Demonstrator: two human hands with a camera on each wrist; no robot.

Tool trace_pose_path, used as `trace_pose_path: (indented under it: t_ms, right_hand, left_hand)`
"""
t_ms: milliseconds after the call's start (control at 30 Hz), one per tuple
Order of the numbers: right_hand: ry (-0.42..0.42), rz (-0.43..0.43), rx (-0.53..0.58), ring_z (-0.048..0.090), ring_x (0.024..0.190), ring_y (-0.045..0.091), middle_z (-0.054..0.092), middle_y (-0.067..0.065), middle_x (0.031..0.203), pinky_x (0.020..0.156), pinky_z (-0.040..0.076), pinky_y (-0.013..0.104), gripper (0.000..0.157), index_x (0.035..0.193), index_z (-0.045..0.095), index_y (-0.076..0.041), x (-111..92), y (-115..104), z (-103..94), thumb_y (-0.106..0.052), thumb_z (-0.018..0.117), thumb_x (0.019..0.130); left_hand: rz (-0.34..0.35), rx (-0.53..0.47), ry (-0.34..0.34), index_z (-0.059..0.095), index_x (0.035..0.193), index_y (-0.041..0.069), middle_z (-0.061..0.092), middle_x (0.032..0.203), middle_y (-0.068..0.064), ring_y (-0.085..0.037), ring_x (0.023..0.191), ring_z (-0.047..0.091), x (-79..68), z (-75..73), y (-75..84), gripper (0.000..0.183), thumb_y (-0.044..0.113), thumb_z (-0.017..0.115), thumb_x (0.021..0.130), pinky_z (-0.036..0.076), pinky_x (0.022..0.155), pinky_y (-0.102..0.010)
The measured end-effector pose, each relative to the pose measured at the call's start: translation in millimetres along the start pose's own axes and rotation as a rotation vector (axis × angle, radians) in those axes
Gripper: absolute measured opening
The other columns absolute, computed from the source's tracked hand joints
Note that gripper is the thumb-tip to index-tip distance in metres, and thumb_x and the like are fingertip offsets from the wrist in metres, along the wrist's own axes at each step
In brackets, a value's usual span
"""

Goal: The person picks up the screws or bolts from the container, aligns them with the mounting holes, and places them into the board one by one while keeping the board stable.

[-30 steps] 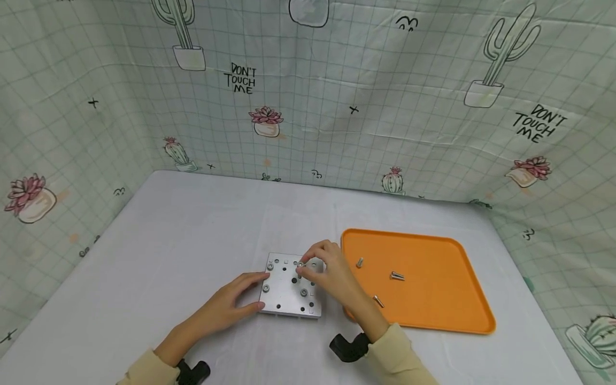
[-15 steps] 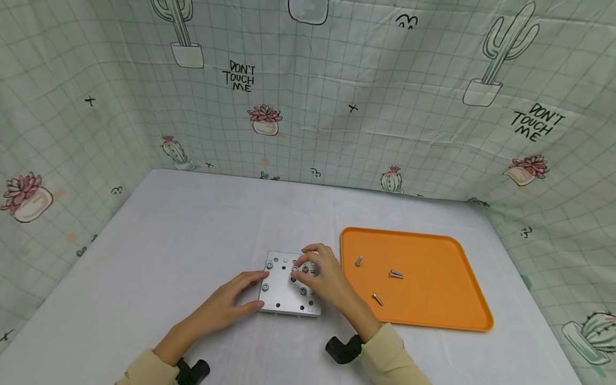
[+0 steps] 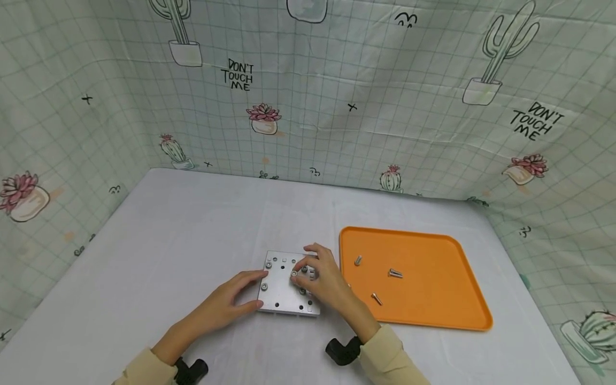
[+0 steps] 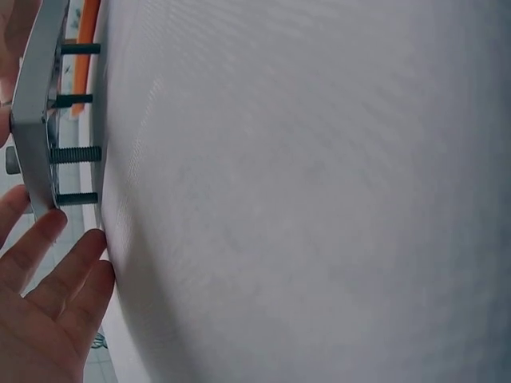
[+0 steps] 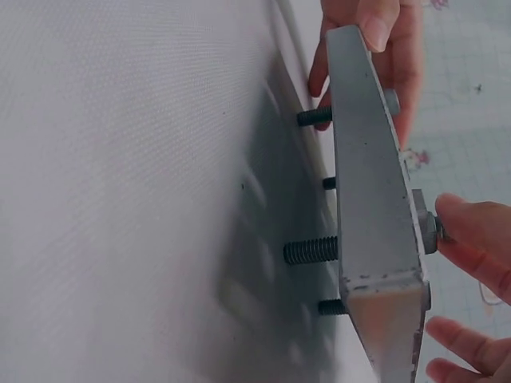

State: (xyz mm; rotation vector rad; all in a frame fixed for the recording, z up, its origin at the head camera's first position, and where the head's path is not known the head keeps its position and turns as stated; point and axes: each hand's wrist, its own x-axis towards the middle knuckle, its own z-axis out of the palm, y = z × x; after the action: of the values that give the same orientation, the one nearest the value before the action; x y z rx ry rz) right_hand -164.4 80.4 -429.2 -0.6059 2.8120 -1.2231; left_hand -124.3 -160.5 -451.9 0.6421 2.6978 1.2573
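"Starting nearest: two cream sleeves (image 3: 392, 357), and at the cuffs, what?"

"A black wrist camera (image 3: 343, 351) on each side, close to the skin."

"And the left hand (image 3: 225, 303)?"

"Relaxed and released, its thumb and index fingertip resting against the left edge of a drilled metal plate (image 3: 284, 295)."

"The right hand (image 3: 328, 279) too?"

"No, that one pinches a socket-head screw (image 3: 294, 274) between thumb and index finger, above the plate's upper right part. The fingers hide its lower end, so I can't tell whether it sits in a hole."

"Where does the plate lie?"

"Between the hands, over the white tablecloth (image 3: 202, 230). More screws (image 3: 264, 287) stand in its holes, heads up, and threaded shanks (image 5: 313, 250) stick out underneath."

"What's over to the right?"

"An orange tray (image 3: 433, 289), just beside the right hand, with loose screws (image 3: 377, 299) lying scattered across its left half."

"And farthest back?"

"A pale green grid-patterned backdrop (image 3: 308, 80), printed with potted cacti, pink succulents and the words DON'T TOUCH ME."
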Motion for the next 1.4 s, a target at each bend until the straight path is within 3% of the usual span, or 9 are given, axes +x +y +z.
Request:
trace_pose_path:
  t_ms: [700,1067,1267,1400]
  right_hand:
    - [-0.011,-0.004,0.011,0.038,0.128,0.033,0.05,0.011,0.131,0.104,0.037,0.053,0.011,0.088,0.068,-0.018,-1.0,0.9,-4.8,-0.024,0.073,0.08]
    - [-0.004,0.031,0.035,0.048,0.119,0.029,0.055,0.009,0.123,0.101,0.04,0.049,0.011,0.089,0.067,-0.016,-6.1,4.7,-25.3,-0.02,0.073,0.081]
    - [0.028,0.077,0.038,0.047,0.121,0.028,0.057,0.008,0.121,0.106,0.033,0.054,0.013,0.091,0.067,-0.016,-13.2,12.7,-41.2,-0.021,0.073,0.081]
    - [0.042,0.109,0.042,0.051,0.116,0.025,0.059,0.003,0.116,0.102,0.04,0.05,0.016,0.095,0.067,-0.014,-20.7,22.8,-53.7,-0.023,0.071,0.083]
  left_hand:
    - [-0.006,-0.007,-0.014,0.047,0.136,0.018,0.05,0.137,-0.001,-0.027,0.13,0.043,-2.0,-3.6,4.6,0.054,0.036,0.063,0.088,0.037,0.104,-0.05]
    - [0.004,-0.011,-0.024,0.047,0.136,0.015,0.05,0.136,-0.002,-0.028,0.129,0.044,-0.1,-3.1,5.3,0.054,0.036,0.063,0.088,0.038,0.104,-0.048]
    - [-0.006,-0.011,-0.026,0.047,0.136,0.016,0.05,0.136,-0.002,-0.028,0.13,0.044,-0.2,-4.4,6.4,0.054,0.036,0.063,0.088,0.037,0.105,-0.048]
    - [-0.014,-0.019,-0.032,0.046,0.136,0.017,0.05,0.137,-0.003,-0.029,0.131,0.042,-1.4,-4.3,6.9,0.055,0.037,0.062,0.088,0.036,0.106,-0.05]
